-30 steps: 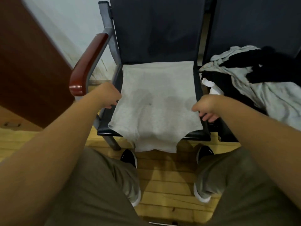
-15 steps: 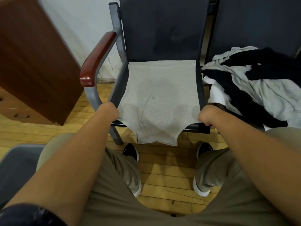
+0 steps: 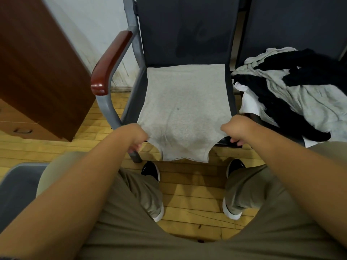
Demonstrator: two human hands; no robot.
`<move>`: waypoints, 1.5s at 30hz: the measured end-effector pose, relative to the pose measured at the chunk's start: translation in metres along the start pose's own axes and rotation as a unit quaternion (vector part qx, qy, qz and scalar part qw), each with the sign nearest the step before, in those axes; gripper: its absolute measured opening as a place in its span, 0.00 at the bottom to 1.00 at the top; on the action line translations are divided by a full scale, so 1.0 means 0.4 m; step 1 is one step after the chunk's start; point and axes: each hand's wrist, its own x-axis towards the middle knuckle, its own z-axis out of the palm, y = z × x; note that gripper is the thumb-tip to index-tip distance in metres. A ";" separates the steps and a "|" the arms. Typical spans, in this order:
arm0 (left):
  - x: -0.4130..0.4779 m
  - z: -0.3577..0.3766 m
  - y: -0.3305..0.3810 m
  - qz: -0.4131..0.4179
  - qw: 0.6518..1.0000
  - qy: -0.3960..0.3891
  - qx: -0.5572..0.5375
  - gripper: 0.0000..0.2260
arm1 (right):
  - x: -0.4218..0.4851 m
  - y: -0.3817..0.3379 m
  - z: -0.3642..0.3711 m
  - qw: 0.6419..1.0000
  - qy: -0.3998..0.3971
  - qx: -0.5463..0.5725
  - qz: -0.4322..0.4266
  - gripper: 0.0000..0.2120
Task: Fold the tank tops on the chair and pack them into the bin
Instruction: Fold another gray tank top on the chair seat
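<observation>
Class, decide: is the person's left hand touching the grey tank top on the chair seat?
Touching. The head view shows the left hand gripping the grey tank top at its near left corner, cloth drawn toward it.

A grey tank top [image 3: 185, 102] lies flat on the chair [image 3: 187, 25]; clothes [image 3: 300, 94] heap the neighbouring chair [image 3: 291, 19].

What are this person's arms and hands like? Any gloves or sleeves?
No gloves: the left hand and right hand are bare, and no sleeve covers either forearm. No watch shows. Below are khaki trousers and black shoes.
</observation>
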 end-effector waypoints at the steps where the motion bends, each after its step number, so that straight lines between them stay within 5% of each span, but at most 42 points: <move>1: 0.024 0.022 -0.005 -0.008 0.994 -0.046 -0.102 0.09 | -0.010 0.005 0.017 0.998 -0.049 0.046 0.012 0.08; 4: 0.052 0.095 -0.009 -0.025 0.949 -0.181 -0.256 0.21 | -0.061 0.030 0.085 0.970 -0.206 0.115 0.056 0.09; 6: 0.065 0.142 -0.008 -0.031 0.951 -0.145 -0.270 0.23 | -0.064 0.063 0.146 0.956 -0.239 0.138 0.100 0.15; 13: 0.096 0.224 -0.007 0.010 0.947 -0.064 -0.315 0.34 | -0.011 0.119 0.254 0.950 -0.192 0.226 0.096 0.26; 24: 0.145 0.248 -0.017 0.019 0.950 -0.097 -0.295 0.25 | 0.024 0.124 0.291 0.973 -0.183 0.138 0.021 0.15; 28: 0.144 0.253 -0.017 0.007 0.958 -0.105 -0.267 0.30 | 0.016 0.120 0.294 0.975 -0.199 0.099 0.025 0.11; 32: 0.124 0.239 -0.001 0.020 0.961 -0.085 -0.261 0.21 | -0.007 0.108 0.280 0.967 -0.227 0.112 0.044 0.11; 39: 0.044 0.183 0.006 0.038 0.947 -0.123 -0.293 0.24 | -0.112 0.062 0.168 0.927 -0.330 0.169 0.054 0.15; 45: -0.028 0.064 0.006 0.059 0.928 -0.029 -0.367 0.28 | -0.159 0.004 0.027 0.908 -0.347 0.233 0.036 0.20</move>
